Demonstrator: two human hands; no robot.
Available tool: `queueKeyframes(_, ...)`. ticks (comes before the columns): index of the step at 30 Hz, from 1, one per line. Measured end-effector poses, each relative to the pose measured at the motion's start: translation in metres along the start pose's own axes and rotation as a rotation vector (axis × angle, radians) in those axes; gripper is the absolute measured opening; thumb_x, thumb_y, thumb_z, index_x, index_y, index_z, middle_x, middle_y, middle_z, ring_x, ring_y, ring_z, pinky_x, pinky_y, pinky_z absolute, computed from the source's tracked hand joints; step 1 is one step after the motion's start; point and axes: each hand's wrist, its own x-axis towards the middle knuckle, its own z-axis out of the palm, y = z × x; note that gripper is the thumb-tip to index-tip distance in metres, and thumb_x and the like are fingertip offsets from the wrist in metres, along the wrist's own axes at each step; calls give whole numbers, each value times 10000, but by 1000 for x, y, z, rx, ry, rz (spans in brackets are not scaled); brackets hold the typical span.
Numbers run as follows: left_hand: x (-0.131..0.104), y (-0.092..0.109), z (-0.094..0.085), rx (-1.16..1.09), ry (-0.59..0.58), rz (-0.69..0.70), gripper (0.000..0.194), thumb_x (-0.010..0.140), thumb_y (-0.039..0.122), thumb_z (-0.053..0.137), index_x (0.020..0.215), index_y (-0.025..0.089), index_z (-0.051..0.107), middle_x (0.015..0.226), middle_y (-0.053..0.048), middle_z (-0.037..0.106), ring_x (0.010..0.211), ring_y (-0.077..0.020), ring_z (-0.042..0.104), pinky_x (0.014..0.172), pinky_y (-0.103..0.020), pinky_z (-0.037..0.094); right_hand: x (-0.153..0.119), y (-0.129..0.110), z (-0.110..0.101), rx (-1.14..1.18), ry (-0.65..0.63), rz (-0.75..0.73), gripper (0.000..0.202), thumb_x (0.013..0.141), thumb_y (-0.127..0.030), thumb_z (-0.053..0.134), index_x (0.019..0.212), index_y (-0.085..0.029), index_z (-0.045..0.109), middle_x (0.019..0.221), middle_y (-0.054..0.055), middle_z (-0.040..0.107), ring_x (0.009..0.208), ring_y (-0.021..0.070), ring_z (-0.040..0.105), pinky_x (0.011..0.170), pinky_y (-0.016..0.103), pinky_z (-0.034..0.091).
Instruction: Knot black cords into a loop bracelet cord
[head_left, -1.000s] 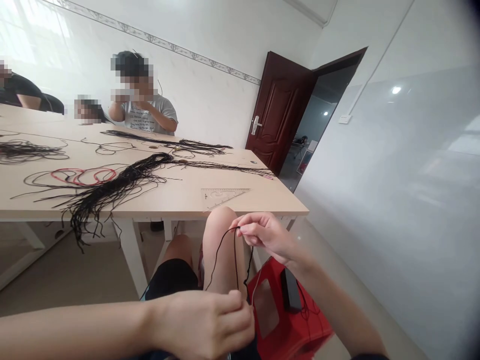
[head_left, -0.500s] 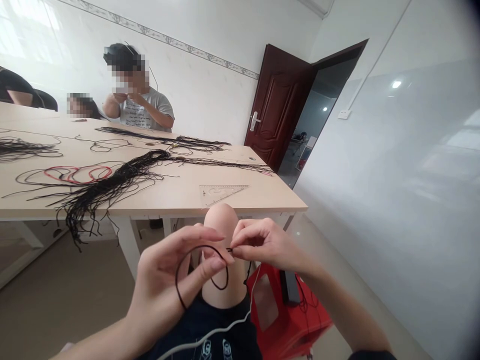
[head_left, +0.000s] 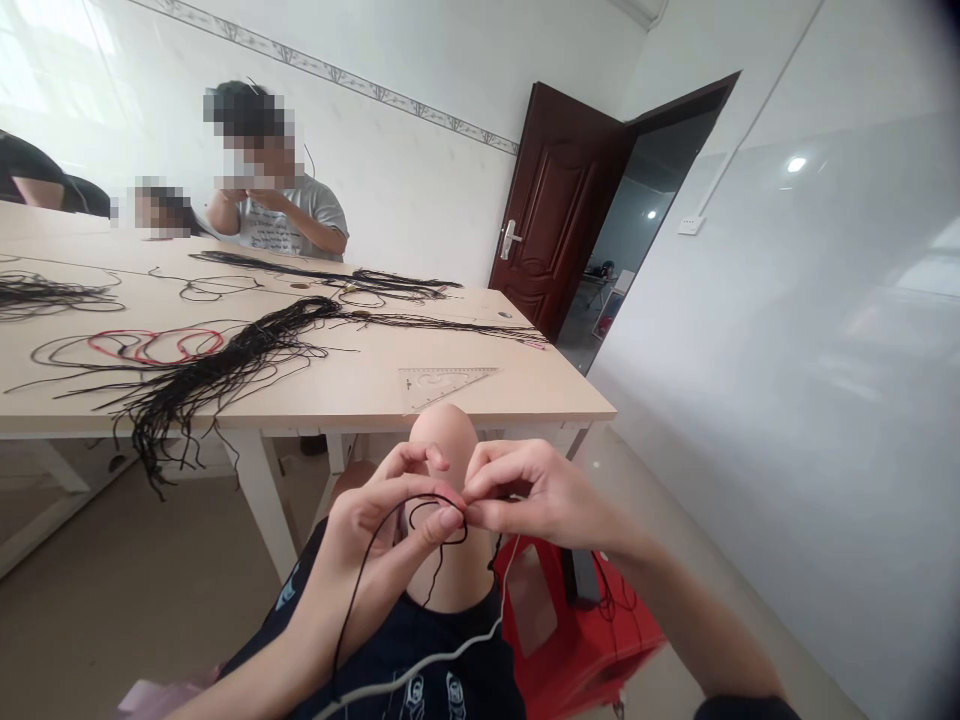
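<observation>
A thin black cord (head_left: 367, 548) curves over my left hand (head_left: 397, 520), which pinches it between thumb and index finger above my bare knee. Small loops of the cord hang just below those fingertips, with one end dangling down. Fingertip to fingertip with it, my right hand (head_left: 517, 488) is closed in a pinch on the same cord. The exact crossing of the cord between the two hands is hidden by the fingers. A darker knotted length hangs under my right hand.
On the table (head_left: 360, 390) lie a bundle of black cords (head_left: 247, 355), a red cord (head_left: 154, 347) and a clear set square (head_left: 442, 385). A red stool (head_left: 577, 650) with a black box (head_left: 577, 578) stands at right. A white cable (head_left: 435, 662) crosses my lap. A person (head_left: 277, 210) sits opposite.
My left hand has moved right and closed in on my right hand, its fingertips now meeting the right ones. The cord's loop has become smaller, and a loose end now hangs below.
</observation>
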Motion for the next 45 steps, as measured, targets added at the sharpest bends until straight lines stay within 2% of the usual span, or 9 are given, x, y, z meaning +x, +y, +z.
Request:
queueKeyframes(3, 1, 0, 0, 39, 7, 20, 84, 773, 265, 629, 713, 228, 675, 925, -41, 522, 919, -186, 521, 767, -293, 438, 0, -1, 0, -24, -2, 7, 118, 787, -186, 608, 689, -128, 642, 721, -9, 506, 632, 82, 466, 533, 213, 355)
queueKeyframes(10, 1, 0, 2, 108, 68, 87, 51, 770, 247, 627, 742, 230, 666, 886, -30, 523, 855, -168, 532, 695, -265, 444, 1, -2, 2, -46, 11, 35, 157, 760, -276, 668, 699, -132, 656, 712, -6, 494, 627, 91, 462, 524, 223, 348)
queueKeyframes(20, 5, 2, 4, 185, 167, 146, 43, 718, 244, 657, 692, 211, 666, 822, -26, 500, 735, -149, 538, 549, -236, 459, 2, -2, -1, -41, 4, 23, 156, 759, -287, 670, 712, -138, 679, 691, -15, 481, 594, 75, 442, 500, 215, 336)
queueKeyframes(26, 2, 5, 6, 186, 196, 161, 16, 717, 214, 664, 720, 228, 671, 812, -12, 497, 721, -133, 529, 579, -243, 441, 0, -7, -1, -82, -6, 3, 109, 774, -232, 650, 746, -131, 678, 719, -8, 481, 612, 76, 456, 509, 206, 356)
queueKeyframes(30, -2, 5, 7, 95, 190, 126, 44, 715, 195, 672, 735, 234, 673, 797, -10, 495, 724, -129, 508, 583, -236, 421, -3, -7, 0, -209, -7, -79, 127, 827, -212, 572, 780, -146, 669, 741, 7, 498, 651, 98, 479, 544, 224, 384)
queueKeyframes(36, -4, -1, 6, -159, 80, -51, 36, 742, 201, 658, 720, 229, 667, 815, -9, 498, 758, -123, 521, 600, -206, 445, -6, -6, 4, -365, 21, -160, 150, 857, -191, 514, 786, -140, 636, 756, 22, 511, 637, 99, 484, 530, 215, 405)
queueKeyframes(40, -3, -1, 7, -106, 105, -1, 38, 749, 189, 653, 730, 219, 666, 814, -16, 507, 788, -131, 514, 639, -213, 447, -8, -6, 7, -397, 50, -167, 146, 845, -160, 500, 744, -139, 603, 746, 18, 497, 595, 84, 458, 461, 190, 367)
queueKeyframes(45, -2, 3, 6, -60, 74, 28, 42, 770, 211, 632, 758, 245, 655, 866, -7, 508, 812, -131, 510, 645, -220, 427, -7, -7, 6, -371, 83, -205, 128, 819, -150, 527, 699, -141, 573, 736, 12, 497, 610, 85, 461, 496, 192, 385)
